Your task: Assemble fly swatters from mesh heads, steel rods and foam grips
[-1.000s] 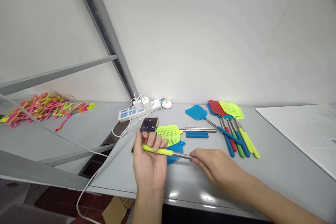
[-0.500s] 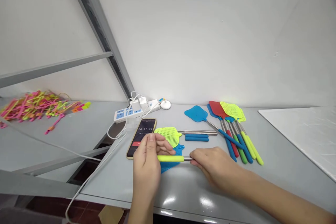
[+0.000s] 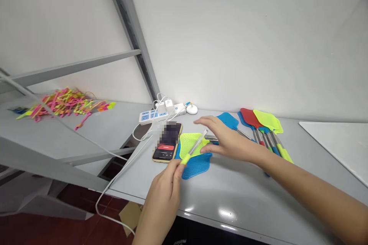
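My left hand (image 3: 165,185) is closed around the yellow-green grip of a metal rod (image 3: 196,146), a fly swatter handle without a head. The rod tilts up and to the right. My right hand (image 3: 220,138), fingers spread and holding nothing, hovers beside the rod's tip. Beneath them a yellow-green mesh swatter head (image 3: 188,141) lies partly over blue swatter heads (image 3: 198,167). Behind my right hand are loose metal rods (image 3: 211,138), mostly hidden. To the right, finished-looking fly swatters (image 3: 250,118) in red, blue and yellow-green lie in a row, their handles partly covered by my forearm.
A phone (image 3: 168,141) lies left of the swatter heads. Behind it are a power strip (image 3: 148,116) with white cables and a round white device (image 3: 192,109). A colourful pile (image 3: 67,103) lies far left, past a grey metal frame (image 3: 130,30). A white board (image 3: 333,141) is at right.
My right hand has let go of the metal rod and moved up and forward, opening. The left hand now grips the handle, which has swung from level to slanting upward. The view has shifted left.
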Motion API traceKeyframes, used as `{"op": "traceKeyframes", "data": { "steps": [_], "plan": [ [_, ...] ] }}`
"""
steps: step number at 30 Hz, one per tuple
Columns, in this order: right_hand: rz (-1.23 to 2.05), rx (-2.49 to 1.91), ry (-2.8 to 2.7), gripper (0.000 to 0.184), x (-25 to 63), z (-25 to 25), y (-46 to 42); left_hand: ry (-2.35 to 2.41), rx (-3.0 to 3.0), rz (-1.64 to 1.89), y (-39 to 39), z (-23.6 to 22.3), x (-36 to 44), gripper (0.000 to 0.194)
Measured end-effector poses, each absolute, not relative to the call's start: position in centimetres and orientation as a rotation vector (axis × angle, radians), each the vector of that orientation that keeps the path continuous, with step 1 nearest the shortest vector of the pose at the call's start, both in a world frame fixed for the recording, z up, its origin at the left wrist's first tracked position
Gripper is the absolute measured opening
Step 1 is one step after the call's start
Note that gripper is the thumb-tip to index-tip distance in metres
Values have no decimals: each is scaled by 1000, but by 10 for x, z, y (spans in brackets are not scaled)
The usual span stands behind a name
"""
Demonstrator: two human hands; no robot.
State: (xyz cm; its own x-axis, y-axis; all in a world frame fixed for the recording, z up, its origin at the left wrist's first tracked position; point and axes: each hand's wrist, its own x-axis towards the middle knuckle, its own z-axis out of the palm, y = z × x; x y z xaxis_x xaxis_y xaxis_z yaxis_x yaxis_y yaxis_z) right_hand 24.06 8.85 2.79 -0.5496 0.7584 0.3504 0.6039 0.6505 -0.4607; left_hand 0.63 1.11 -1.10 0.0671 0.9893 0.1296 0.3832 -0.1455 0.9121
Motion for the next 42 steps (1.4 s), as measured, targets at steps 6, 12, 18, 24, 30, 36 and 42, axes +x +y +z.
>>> {"op": "traceKeyframes", "data": {
  "steps": [6,12,18,24,30,36,42],
  "plan": [
    [569,-1333,-2470,106,212,-9,129,1569,1311,1328,-3,-22,-3,29],
    [639,-1368,-2595,106,196,-13,143,1445,1184,1357,0,-32,-4,39],
    [865,-1389,-2219,61,203,10,139,1377,1243,1343,1,-38,-6,40],
    [996,-1368,-1471,35,232,49,99,1338,1375,1230,-4,-37,3,39],
    [831,-1090,-783,35,243,48,44,1229,1487,1057,-18,-29,34,43],
    [750,-1008,-661,32,244,41,12,1204,1537,1064,-34,-18,56,41],
    [682,-955,-722,31,243,44,4,1170,1598,1040,-39,-20,63,43]
  ]
}}
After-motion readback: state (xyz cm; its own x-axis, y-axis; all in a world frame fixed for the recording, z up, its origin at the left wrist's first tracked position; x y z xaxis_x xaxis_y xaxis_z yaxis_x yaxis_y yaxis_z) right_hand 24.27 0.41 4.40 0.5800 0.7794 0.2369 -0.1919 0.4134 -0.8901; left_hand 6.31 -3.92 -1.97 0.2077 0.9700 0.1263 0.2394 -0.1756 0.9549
